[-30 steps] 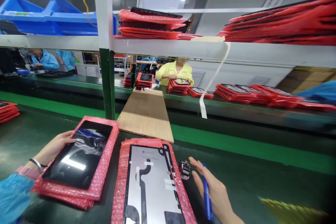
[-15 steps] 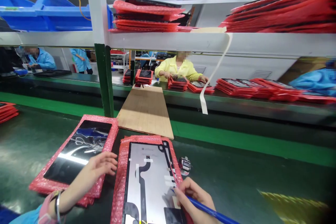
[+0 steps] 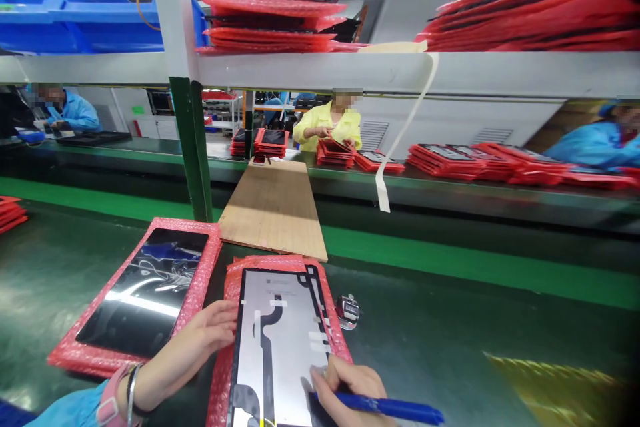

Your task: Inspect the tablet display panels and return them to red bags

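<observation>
My right hand (image 3: 353,383) is closed around a blue pen (image 3: 395,408), low over the right side of a silver-backed screen panel (image 3: 293,347). Black flex strips and white tape pieces show on the panel's back. Under the panel lie red bubble-wrap sleeves (image 3: 333,323). At its left edge rests my left hand (image 3: 203,337), fingers stretched out and holding nothing. To the left, a glossy black screen panel (image 3: 135,307) lies face up on more red bubble wrap (image 3: 197,283). A small metal tally counter (image 3: 347,311) sits just right of the silver panel.
A wooden board (image 3: 275,207) bridges to the far bench, where a person in yellow (image 3: 330,127) handles wrapped panels. Red stacks (image 3: 270,20) and blue bins (image 3: 100,23) fill the shelf above. A green post (image 3: 193,147) stands at left; yellow-gold material (image 3: 555,390) lies at right.
My left hand left the black panel and moved right to the silver panel's edge. My right hand swung the pen from beside the counter onto the silver panel, then slightly lower.
</observation>
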Tool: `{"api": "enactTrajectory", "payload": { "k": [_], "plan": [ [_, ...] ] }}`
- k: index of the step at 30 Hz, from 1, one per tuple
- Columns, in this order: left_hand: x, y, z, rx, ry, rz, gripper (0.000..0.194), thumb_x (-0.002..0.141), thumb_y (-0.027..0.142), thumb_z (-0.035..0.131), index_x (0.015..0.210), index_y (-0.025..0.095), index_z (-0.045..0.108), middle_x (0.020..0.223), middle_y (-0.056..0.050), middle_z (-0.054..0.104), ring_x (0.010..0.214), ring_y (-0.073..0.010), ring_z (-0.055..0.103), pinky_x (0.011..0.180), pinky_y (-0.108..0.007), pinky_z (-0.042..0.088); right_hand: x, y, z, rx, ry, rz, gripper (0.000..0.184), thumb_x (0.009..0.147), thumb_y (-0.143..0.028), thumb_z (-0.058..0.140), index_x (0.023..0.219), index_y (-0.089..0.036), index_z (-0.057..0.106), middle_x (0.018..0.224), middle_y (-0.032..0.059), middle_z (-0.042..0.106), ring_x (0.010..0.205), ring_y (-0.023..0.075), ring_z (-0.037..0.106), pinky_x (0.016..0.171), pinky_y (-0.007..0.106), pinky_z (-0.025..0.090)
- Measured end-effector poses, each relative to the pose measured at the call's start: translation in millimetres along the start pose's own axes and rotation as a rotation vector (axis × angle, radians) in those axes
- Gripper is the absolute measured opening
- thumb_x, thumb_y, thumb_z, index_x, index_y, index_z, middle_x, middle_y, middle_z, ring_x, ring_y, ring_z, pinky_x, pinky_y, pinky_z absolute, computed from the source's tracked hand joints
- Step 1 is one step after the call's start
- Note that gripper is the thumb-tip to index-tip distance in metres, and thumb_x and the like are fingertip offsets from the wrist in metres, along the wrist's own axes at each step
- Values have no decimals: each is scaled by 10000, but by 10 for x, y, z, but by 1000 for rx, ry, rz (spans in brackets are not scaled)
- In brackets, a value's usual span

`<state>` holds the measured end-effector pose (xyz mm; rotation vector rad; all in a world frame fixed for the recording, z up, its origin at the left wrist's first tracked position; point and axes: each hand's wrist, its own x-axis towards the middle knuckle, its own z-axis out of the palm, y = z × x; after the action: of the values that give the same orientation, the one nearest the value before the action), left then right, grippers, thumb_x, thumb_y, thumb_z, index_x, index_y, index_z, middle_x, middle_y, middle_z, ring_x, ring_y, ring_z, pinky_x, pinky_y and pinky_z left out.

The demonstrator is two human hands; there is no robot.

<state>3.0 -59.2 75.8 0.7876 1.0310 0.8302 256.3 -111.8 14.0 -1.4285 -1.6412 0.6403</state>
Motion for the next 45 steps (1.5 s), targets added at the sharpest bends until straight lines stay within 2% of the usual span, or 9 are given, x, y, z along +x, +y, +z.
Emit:
{"api": "enactTrajectory", "payload": {
  "k": [5, 10, 15, 20, 23, 26, 31, 35, 45],
  "plan": [
    [33, 84, 42, -80, 57, -21, 391, 605, 78, 731, 973, 182, 648, 874, -23, 700, 826, -158, 642, 801, -285, 465, -3, 25, -8, 77, 12, 57, 452, 778, -402, 637, 462, -219, 371, 441, -60, 388, 434, 110, 384, 545, 250, 372],
    [91, 117, 205, -64, -123, 40, 266, 627, 119, 739, 881, 149, 667, 904, -74, 729, 881, -198, 661, 814, -289, 463, 39, -58, -19, 297, 29, 185, 516, 805, -614, 553, 510, -246, 343, 427, -53, 386, 444, 129, 386, 499, 259, 370],
    [125, 4, 486, -87, -67, 40, 506, 527, 59, 708, 1007, 186, 612, 963, -64, 736, 905, -264, 681, 762, -333, 489, 95, -106, -45, 471, -3, 266, 510, 745, -662, 618, 563, -227, 420, 411, -64, 419, 404, 100, 369, 467, 234, 358],
    [106, 39, 571, -24, -10, 104, 617, 513, 22, 641, 1107, 174, 567, 994, -57, 740, 902, -260, 688, 781, -335, 500, 109, -84, -158, 603, -1, 295, 550, 749, -735, 548, 712, -190, 613, 433, 9, 582, 317, 93, 378, 361, 209, 259],
    [102, 186, 579, 5, 5, 168, 595, 592, 77, 665, 1168, 173, 554, 1016, -53, 744, 872, -249, 699, 768, -329, 505, 150, -93, -302, 672, 140, 281, 555, 769, -729, 531, 755, -190, 662, 448, 36, 620, 310, 115, 442, 344, 223, 319],
    [119, 344, 609, 7, -21, 251, 478, 683, 185, 694, 1151, 168, 594, 989, -59, 755, 865, -255, 707, 758, -327, 509, 240, -148, -456, 658, 226, 256, 472, 812, -646, 563, 732, -192, 667, 376, -5, 545, 302, 105, 422, 335, 210, 341],
    [118, 581, 694, -46, -53, 404, 413, 713, 242, 730, 1114, 188, 649, 1090, -52, 740, 1048, -274, 664, 924, -346, 488, 431, -415, -653, 730, 93, 105, 333, 806, -528, 649, 786, -203, 715, 521, 33, 658, 452, 160, 596, 439, 244, 489],
    [53, 778, 754, -58, -83, 502, 466, 700, 289, 757, 1146, 210, 646, 1160, -43, 717, 1109, -294, 639, 941, -362, 508, 505, -727, -761, 746, 26, 29, 367, 758, -543, 688, 908, -215, 754, 662, 82, 727, 571, 211, 666, 503, 295, 547],
    [-26, 937, 716, -44, -26, 625, 646, 720, 325, 768, 1324, 271, 544, 1235, -28, 685, 1120, -287, 635, 890, -315, 544, 476, -870, -730, 542, 255, -73, 328, 745, -459, 726, 1001, -254, 744, 788, 51, 723, 605, 188, 625, 575, 290, 534]
  ]
}}
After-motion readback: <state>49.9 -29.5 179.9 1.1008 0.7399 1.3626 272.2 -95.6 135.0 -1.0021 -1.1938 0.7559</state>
